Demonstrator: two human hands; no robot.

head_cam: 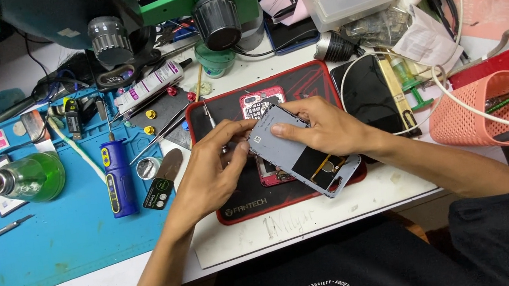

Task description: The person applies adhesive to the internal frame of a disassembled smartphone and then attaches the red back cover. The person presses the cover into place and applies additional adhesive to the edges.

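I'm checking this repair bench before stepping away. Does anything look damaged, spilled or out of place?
Nothing looks spilled. The grey phone frame held by the left hand and right hand is opened up, its inside showing, over a red phone on the black mat. Tools lie scattered across the blue mat.

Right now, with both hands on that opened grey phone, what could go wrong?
1. The grey phone frame is held tilted above the red phone body by the left hand and right hand; a slip could drop it onto the exposed parts.
2. Small red and yellow caps lie loose by the mat; an elbow could scatter them.
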